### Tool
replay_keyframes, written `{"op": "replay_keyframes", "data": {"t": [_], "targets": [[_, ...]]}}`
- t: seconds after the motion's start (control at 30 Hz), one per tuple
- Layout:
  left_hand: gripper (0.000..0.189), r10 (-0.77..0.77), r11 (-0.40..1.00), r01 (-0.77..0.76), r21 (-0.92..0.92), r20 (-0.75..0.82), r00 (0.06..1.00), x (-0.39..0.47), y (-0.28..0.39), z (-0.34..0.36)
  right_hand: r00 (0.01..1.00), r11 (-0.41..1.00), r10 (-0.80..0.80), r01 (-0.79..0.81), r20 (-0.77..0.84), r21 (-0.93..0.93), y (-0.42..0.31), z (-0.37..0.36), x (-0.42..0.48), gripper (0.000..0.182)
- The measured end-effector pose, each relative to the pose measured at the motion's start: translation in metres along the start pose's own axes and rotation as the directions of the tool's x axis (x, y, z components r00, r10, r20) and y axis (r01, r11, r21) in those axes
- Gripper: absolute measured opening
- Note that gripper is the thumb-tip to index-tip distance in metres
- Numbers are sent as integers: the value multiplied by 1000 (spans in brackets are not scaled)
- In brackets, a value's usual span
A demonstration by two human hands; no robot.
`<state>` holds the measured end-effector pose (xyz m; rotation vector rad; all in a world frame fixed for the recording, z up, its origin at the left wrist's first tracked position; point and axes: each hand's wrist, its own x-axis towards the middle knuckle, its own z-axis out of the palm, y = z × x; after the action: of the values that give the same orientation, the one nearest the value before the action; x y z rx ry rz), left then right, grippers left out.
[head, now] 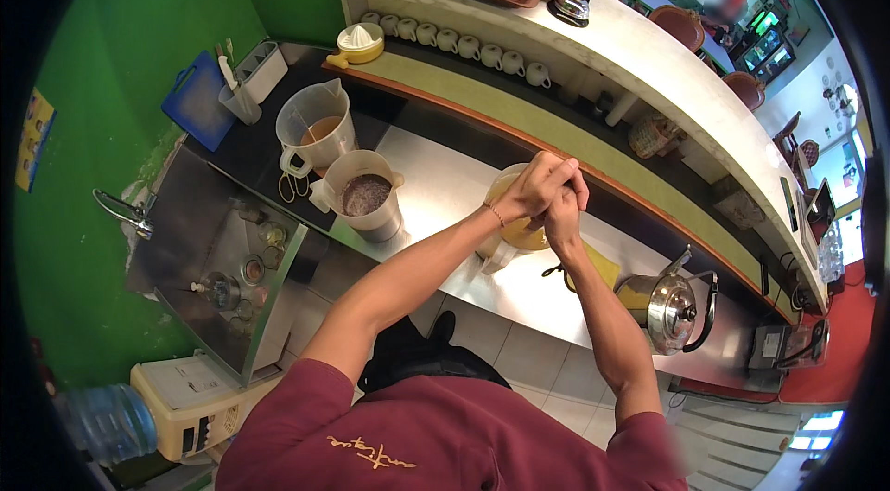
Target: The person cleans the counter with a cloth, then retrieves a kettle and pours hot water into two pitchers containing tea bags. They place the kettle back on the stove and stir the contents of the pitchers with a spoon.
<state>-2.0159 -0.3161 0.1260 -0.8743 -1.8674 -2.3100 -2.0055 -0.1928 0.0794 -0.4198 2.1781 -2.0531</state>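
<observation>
My left hand (pixel 539 185), with a thin bracelet at its wrist, is pressed against my right hand (pixel 564 206), fingers wrapped together. Both are over a plastic pitcher (pixel 497 256) of yellowish liquid on the steel counter. Something small and brownish shows just below them; whether they grip it is hidden. To the left stand a pitcher with dark, foamy liquid (pixel 366 195) and a larger clear pitcher (pixel 313 108) with amber liquid. A yellow cloth (pixel 599 267) lies right of the hands, beside a steel kettle (pixel 671 314).
A sink (pixel 201 247) holding glasses is at left, under a faucet (pixel 132 216). Scissors (pixel 293 186), a blue cutting board (pixel 198 101) and a knife holder (pixel 240 105) are near it. A citrus juicer (pixel 359 42) and a row of white cups (pixel 447 40) line the back, below a raised marble counter (pixel 646 39).
</observation>
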Motion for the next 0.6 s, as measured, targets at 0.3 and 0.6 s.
{"op": "replay_keyframes", "data": {"t": [0.3, 0.6], "targets": [[60, -72, 974, 63, 219, 32, 997, 21, 20, -42, 993, 989, -48, 31, 110, 146, 1, 20, 45, 48], [68, -144, 971, 165, 174, -123, 982, -3, 25, -33, 987, 986, 41, -65, 153, 155, 12, 37, 28, 41]]}}
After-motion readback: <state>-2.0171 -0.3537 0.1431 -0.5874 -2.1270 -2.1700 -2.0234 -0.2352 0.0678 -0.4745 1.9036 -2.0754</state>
